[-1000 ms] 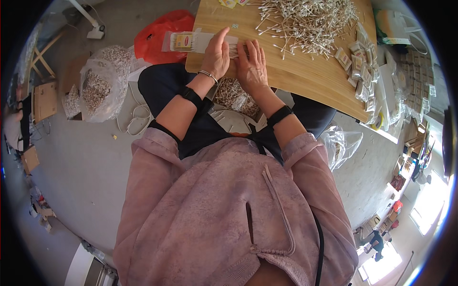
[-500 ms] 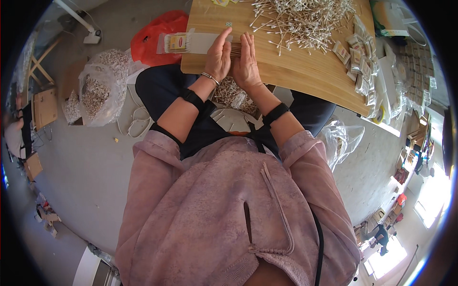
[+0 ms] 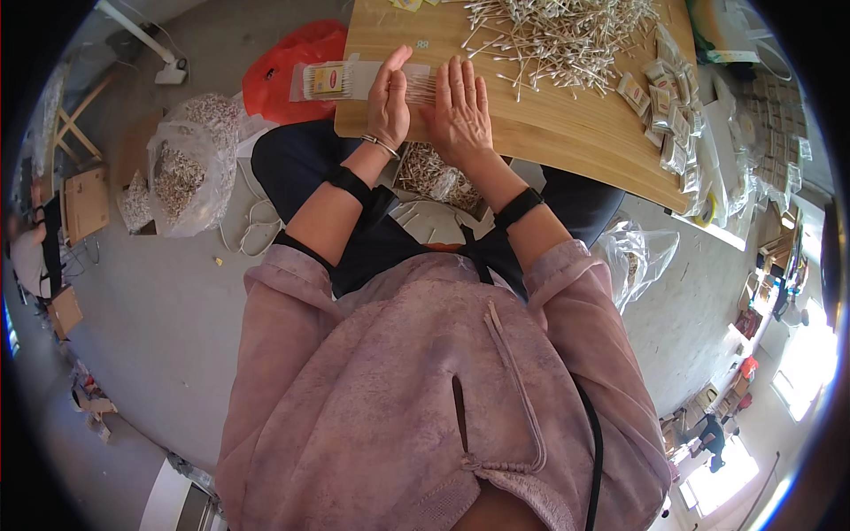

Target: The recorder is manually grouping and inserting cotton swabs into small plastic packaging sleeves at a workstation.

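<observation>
Between my two hands lies a small bundle of cotton swabs [image 3: 420,86] on the wooden table [image 3: 531,128], near its front edge. My left hand [image 3: 390,99] stands on edge at the bundle's left, fingers stretched upward. My right hand [image 3: 459,111] rests palm down at its right, with the fingers straight and partly over the swabs. Left of my left hand sits a clear packet of swabs [image 3: 326,80] with a yellow and red label, its end reaching past the table's left edge. A pale strip joins the packet side to my left hand.
A large heap of loose swabs [image 3: 567,40] covers the far table. Filled packets [image 3: 660,102] pile up at its right edge. Below the table edge, a box of swabs [image 3: 436,173] sits between my legs. A red bag [image 3: 288,75] and a clear sack of swabs [image 3: 181,168] are at left.
My hands have moved apart from their near-touching position. The left has shifted slightly left, and the right has turned flatter, so the swabs between them show more.
</observation>
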A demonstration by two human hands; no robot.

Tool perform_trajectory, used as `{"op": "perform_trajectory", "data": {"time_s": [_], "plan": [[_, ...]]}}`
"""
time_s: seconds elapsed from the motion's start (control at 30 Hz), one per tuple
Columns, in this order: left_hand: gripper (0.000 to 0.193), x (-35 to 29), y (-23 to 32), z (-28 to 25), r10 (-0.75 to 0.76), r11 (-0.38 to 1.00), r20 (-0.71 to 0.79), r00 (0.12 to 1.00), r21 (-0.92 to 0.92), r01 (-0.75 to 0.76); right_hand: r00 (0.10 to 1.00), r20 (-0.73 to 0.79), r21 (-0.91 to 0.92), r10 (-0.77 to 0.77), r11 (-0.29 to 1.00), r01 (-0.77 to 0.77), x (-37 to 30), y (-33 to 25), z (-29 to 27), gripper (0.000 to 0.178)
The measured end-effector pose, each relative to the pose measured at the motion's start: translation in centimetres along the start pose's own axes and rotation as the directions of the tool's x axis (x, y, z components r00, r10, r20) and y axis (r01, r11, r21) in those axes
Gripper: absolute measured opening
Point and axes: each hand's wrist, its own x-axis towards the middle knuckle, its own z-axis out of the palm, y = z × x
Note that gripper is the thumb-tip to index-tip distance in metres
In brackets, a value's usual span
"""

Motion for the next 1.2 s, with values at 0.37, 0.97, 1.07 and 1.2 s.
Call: {"op": "perform_trajectory", "data": {"time_s": [0.37, 0.97, 1.07, 1.2], "plan": [[0.053, -0.1, -0.1, 0.2, -0.009, 1.0, 0.068, 0.998, -0.021, 0.01, 0.992, 0.118, -0.159, -0.039, 0.986, 0.057, 0.0, -0.8, 0.1, 0.079], [0.047, 0.1, -0.2, 0.5, 0.042, 0.997, -0.02, 0.999, 0.064, -0.04, 0.997, 0.077, 0.079, -0.026, 0.997, 0.02, 1.4, -0.1, 0.9, 0.071], [0.047, 0.0, 0.1, 0.5, 0.057, 0.995, -0.004, 0.998, 0.08, -0.056, 0.999, 0.025, 0.033, -0.034, 0.999, 0.033, 1.4, 0.2, 0.9, 0.067], [0.048, 0.3, -0.2, 0.1, 0.028, 1.0, -0.13, 0.991, 0.018, -0.026, 0.999, -0.003, -0.005, -0.042, 0.999, 0.042, 1.2, 0.2, 0.9, 0.068]]}}
